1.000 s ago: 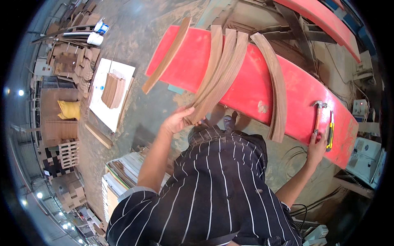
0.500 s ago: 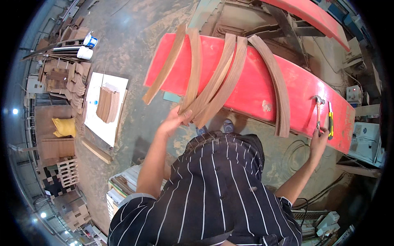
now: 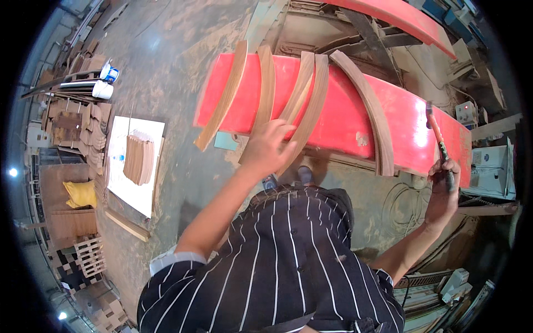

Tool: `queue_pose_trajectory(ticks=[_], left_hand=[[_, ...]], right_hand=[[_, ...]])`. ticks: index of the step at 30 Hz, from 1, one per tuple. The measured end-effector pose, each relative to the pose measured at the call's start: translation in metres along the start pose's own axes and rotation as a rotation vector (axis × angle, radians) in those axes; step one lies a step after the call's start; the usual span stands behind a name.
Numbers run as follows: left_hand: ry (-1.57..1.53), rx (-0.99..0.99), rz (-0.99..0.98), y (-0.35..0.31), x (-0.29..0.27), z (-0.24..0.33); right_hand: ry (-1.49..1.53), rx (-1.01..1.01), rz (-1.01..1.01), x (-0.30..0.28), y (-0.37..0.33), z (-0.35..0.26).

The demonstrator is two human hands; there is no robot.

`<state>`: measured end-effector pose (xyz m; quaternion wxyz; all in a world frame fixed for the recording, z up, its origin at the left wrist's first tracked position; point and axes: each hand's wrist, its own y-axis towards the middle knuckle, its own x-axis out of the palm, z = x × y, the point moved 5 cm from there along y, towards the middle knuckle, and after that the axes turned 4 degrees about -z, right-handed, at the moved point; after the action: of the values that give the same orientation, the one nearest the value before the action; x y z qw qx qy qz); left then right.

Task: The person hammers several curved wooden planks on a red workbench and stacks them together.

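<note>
Several curved wooden strips lie crosswise over a long red-topped bench (image 3: 408, 122). My left hand (image 3: 267, 147) is over the near ends of the middle strips, fingers spread; I cannot tell whether it touches them. It partly hides one curved strip (image 3: 265, 83) and is beside another curved strip (image 3: 315, 108). At the right, my right hand (image 3: 444, 180) is wrapped round the dark grip of a hammer (image 3: 435, 130), its head pointing away from me. A wider curved wooden piece (image 3: 371, 108) lies between my hands. The yellow-and-black utility knife seen earlier does not show now.
On the floor at left, a white board (image 3: 119, 177) bears a stack of curved wooden pieces (image 3: 139, 160). A wooden beam (image 3: 126, 225) lies near it. Cables (image 3: 402, 208) coil below the bench's right side. Another red-topped surface (image 3: 400, 18) is at the far right.
My right hand has lifted the hammer off the red surface. My left hand has let go of the strip ends and moved right, fingers spread. The middle strips' far ends sit closer in.
</note>
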<state>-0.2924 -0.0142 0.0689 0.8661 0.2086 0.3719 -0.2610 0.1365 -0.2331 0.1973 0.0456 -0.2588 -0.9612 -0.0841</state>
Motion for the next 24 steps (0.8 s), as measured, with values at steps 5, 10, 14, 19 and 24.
queue_pose_trajectory(ticks=[5,10,14,19,24], left_hand=[[0.188,0.331,-0.027,0.066,0.076,0.004],[0.153,0.311,0.068,0.124,0.115,-0.008],[0.038,0.209,0.209,0.161,0.142,-0.016],[-0.102,0.165,0.286,0.174,0.142,-0.02],[-0.11,0.141,0.289,0.172,0.134,-0.018]], right_hand=[[-0.45,-0.204,0.118,0.031,-0.011,-0.035],[-0.489,-0.315,0.255,0.083,-0.011,-0.05],[-0.437,-0.251,0.124,0.114,-0.008,-0.03],[-0.055,-0.156,-0.067,0.165,0.01,0.003],[0.152,0.004,-0.098,0.187,0.017,0.039]])
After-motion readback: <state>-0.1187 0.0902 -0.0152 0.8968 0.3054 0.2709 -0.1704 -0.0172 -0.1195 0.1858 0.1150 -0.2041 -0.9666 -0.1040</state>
